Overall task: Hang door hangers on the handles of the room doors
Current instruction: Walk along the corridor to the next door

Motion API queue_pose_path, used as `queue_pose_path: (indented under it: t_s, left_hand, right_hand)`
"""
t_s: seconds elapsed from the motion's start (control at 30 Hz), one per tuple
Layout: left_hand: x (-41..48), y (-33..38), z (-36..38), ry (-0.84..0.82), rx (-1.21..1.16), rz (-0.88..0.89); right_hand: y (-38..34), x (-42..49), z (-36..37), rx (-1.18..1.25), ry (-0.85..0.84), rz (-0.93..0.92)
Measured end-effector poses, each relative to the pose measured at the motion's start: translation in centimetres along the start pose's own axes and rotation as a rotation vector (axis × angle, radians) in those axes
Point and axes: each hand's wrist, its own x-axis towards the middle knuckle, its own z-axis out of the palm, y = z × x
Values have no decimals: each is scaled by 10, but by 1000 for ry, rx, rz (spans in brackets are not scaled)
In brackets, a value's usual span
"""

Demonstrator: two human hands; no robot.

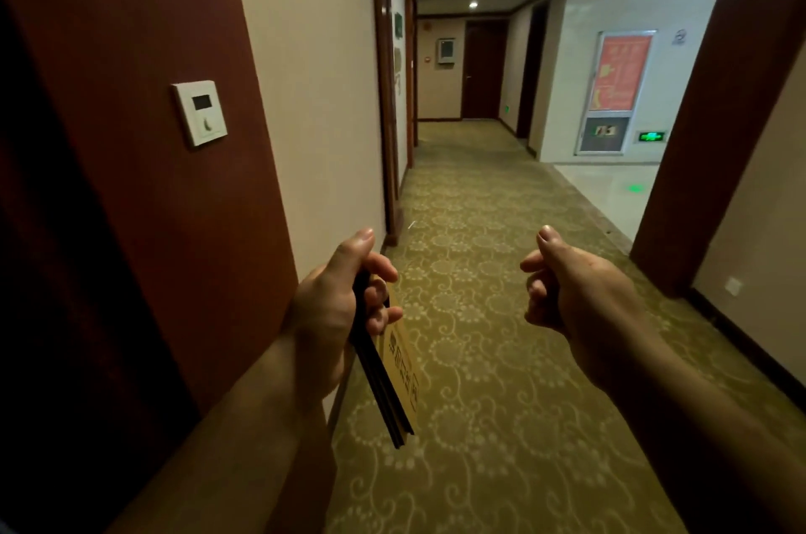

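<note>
Stretching away ahead of me is a hotel corridor floored with olive-gold carpet patterned in pale floral scrolls (501,315), which runs from the near edge to a dark brown closed door at the far end (484,71). On the near left stands a broad red-brown wooden door surround (152,184), with a plain beige wall (314,75) just beyond it. On the far right the carpet meets a pale tiled lobby, where a red poster in a silver frame (621,73) hangs above a small glowing green exit sign (651,136). A white square wall panel with a small dark screen (200,112) sits on the red-brown surround.

Both forearms reach forward, well apart. I see the left hand (331,306) gripping the upper end of a stack of tan card door hangers with dark edges (392,381) — thumb raised, fingers wrapped round it. The stack hangs down and tilts toward me, its printed face turned right. The right hand (571,289) holds nothing — fingers curled into the palm, thumb up.
</note>
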Motion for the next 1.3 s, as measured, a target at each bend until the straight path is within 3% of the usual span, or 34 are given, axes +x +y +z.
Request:
queue_pose_path:
  t_s: [0.2, 0.4, 0.97, 1.3]
  left_hand:
    - [89, 2, -15, -92, 17, 4]
    - [172, -1, -21, -57, 27, 31]
    - [452, -56, 13, 152, -14, -9]
    - [597, -75, 22, 351, -43, 80]
  right_hand:
    - [1, 77, 28, -5, 28, -31]
    - [10, 149, 56, 8, 29, -35]
    - [62, 450, 54, 9, 9, 12]
    - [87, 594, 76, -32, -39, 13]
